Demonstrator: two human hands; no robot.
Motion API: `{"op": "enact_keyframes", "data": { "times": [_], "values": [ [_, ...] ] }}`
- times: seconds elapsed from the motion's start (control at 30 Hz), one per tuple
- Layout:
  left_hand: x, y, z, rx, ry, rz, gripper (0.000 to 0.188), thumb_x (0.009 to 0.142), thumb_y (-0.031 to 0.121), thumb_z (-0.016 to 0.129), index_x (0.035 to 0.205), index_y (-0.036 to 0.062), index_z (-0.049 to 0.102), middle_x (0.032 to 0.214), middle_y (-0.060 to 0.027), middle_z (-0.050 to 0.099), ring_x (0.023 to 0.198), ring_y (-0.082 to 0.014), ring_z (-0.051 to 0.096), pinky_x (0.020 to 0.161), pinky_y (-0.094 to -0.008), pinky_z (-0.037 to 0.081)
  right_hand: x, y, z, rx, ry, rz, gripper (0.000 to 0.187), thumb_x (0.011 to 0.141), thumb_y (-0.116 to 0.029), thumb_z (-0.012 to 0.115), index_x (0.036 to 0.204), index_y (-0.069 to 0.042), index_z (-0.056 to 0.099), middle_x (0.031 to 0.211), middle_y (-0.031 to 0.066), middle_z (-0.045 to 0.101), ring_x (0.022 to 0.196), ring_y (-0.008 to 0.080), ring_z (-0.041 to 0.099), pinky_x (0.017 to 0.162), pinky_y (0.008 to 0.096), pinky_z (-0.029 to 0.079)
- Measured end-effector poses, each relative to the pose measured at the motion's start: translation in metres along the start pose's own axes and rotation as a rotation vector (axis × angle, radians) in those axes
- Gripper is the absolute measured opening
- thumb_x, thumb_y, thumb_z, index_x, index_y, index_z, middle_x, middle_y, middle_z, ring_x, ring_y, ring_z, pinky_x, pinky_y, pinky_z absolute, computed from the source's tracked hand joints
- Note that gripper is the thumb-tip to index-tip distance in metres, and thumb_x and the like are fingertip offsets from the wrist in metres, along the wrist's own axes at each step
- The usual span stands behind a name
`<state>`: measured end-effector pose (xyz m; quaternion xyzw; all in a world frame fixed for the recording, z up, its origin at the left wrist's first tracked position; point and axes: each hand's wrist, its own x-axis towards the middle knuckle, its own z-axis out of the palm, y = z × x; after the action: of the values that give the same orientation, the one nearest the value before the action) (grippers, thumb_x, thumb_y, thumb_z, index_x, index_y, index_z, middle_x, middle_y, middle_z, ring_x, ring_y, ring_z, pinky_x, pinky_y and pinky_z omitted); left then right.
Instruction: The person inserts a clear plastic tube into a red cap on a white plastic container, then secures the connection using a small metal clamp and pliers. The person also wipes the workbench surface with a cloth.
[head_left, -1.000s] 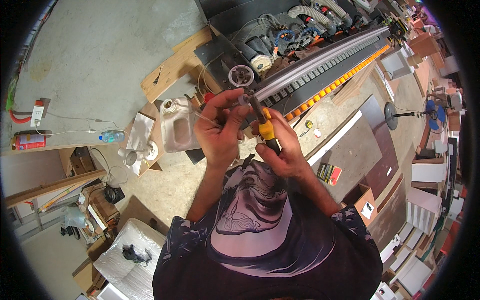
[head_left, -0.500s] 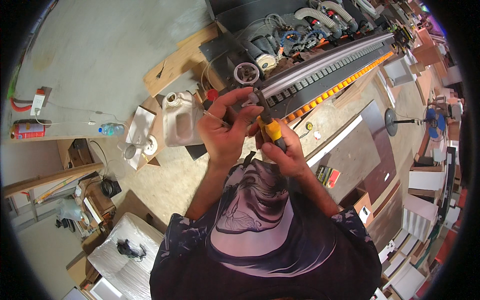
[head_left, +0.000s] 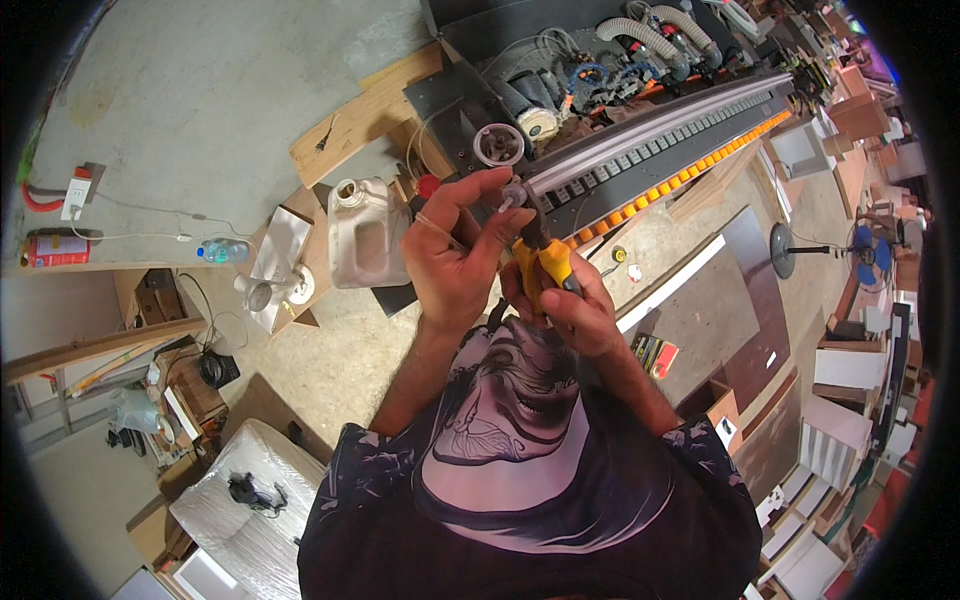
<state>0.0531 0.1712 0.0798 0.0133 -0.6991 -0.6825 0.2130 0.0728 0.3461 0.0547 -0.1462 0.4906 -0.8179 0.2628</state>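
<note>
In front of my chest, my left hand pinches a small pale, roundish fitting between thumb and fingertips. A thin clear tube seems to run across that palm. My right hand is wrapped round pliers with yellow-and-black handles. Their dark jaws point up beside the fitting; whether they grip it I cannot tell. Both hands hover close together just short of the near end of a long machine with a pale metal rail and a row of orange rollers.
Left of my left hand stands a dirty white jerrycan. Beyond are a handwheel and ribbed hoses on the machine. A wooden board lies behind the jerrycan. Farther right stands a blue fan; a plastic-wrapped block sits lower left.
The pliers' yellow handles have spread apart in my right hand. My left hand still pinches the fitting, which now shows more plainly, and the view has shifted slightly.
</note>
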Motion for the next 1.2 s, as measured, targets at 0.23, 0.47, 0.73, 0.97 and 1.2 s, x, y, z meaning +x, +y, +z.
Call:
{"op": "enact_keyframes", "data": {
  "times": [0.23,0.47,0.73,0.97,1.2],
  "values": [
    [0.003,-0.001,0.001,0.019,-0.008,0.037,0.036,0.079,0.004,0.089,0.113,0.0080,0.077,0.091,0.0030,0.071,0.055,0.0010,0.039,0.050,-0.0197,0.030,0.000,0.000,0.001,0.222,-0.034,0.074,0.068,0.090,-0.042,0.071,0.136,0.001,0.045,0.103,0.0160,0.058,0.073,0.0126,0.051,0.056,0.0232,0.038],
    [0.005,-0.006,0.000,-0.001,-0.018,0.043,0.035,0.078,0.005,0.089,0.111,0.0078,0.077,0.093,0.0023,0.070,0.055,0.0010,0.039,0.050,-0.0201,0.030,0.004,-0.007,0.003,0.443,-0.100,0.140,0.045,0.090,-0.040,0.069,0.110,-0.008,0.044,0.101,0.0205,0.052,0.073,0.0161,0.050,0.055,0.0255,0.037],
    [0.007,-0.001,-0.001,0.054,-0.018,0.072,0.035,0.078,0.006,0.090,0.111,0.0084,0.078,0.090,0.0031,0.070,0.054,0.0015,0.038,0.050,-0.0201,0.028,0.003,-0.002,0.003,0.251,-0.023,0.083,0.051,0.089,-0.033,0.070,0.124,-0.003,0.048,0.103,0.0145,0.054,0.075,0.0134,0.049,0.062,0.0271,0.040],
    [0.003,0.006,-0.011,0.104,-0.063,-0.076,0.034,0.088,0.005,0.083,0.120,0.0027,0.073,0.089,0.0051,0.068,0.064,0.0011,0.046,0.055,-0.0173,0.033,0.006,0.000,-0.006,-0.596,0.117,-0.180,0.046,0.090,-0.019,0.069,0.125,0.000,0.047,0.105,0.0077,0.056,0.084,0.0111,0.050,0.076,0.0276,0.044],
    [-0.004,-0.017,-0.025,-0.004,-0.016,-0.121,0.032,0.090,0.006,0.081,0.121,0.0044,0.073,0.090,0.0036,0.069,0.064,0.0023,0.047,0.054,-0.0165,0.034,0.009,0.015,0.008,-0.589,0.235,-0.160,0.056,0.084,-0.014,0.076,0.132,0.003,0.051,0.109,0.0198,0.063,0.098,0.0333,0.064,0.085,0.0435,0.049]
  ]
}}
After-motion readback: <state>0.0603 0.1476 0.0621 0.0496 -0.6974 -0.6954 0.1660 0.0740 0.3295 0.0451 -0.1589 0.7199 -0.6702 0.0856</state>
